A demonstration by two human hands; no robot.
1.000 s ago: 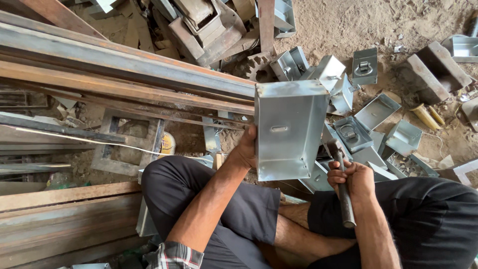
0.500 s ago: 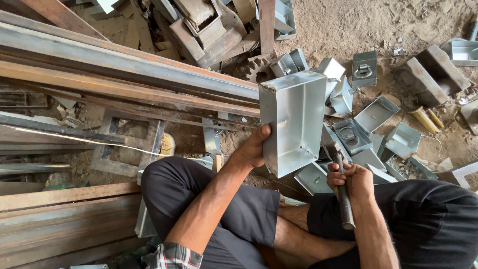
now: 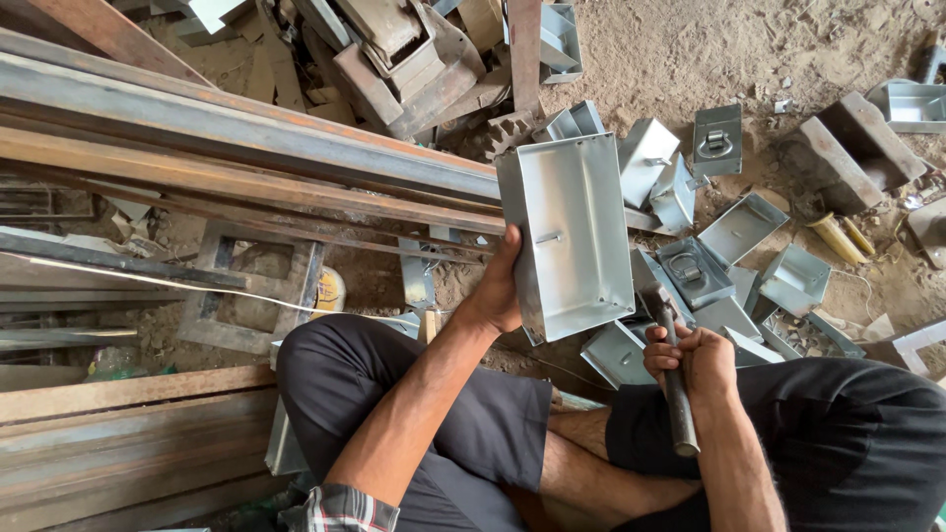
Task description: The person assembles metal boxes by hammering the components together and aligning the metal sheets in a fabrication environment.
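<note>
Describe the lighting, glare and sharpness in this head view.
Head view: soft, even daylight with weak shadows; the grey sheet-metal box in the left hand shows a pale sheen, no harsh glare. The right hand gripping the hammer is sharp, with no motion blur. The steel beams bow slightly, suggesting wide-angle distortion.

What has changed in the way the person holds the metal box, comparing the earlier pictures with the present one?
The left hand has turned the grey metal box, so its open inside now faces the camera more fully and tilts to the right. The right hand still grips the hammer low beside the box. The steel beams and scattered boxes stayed put.
</note>
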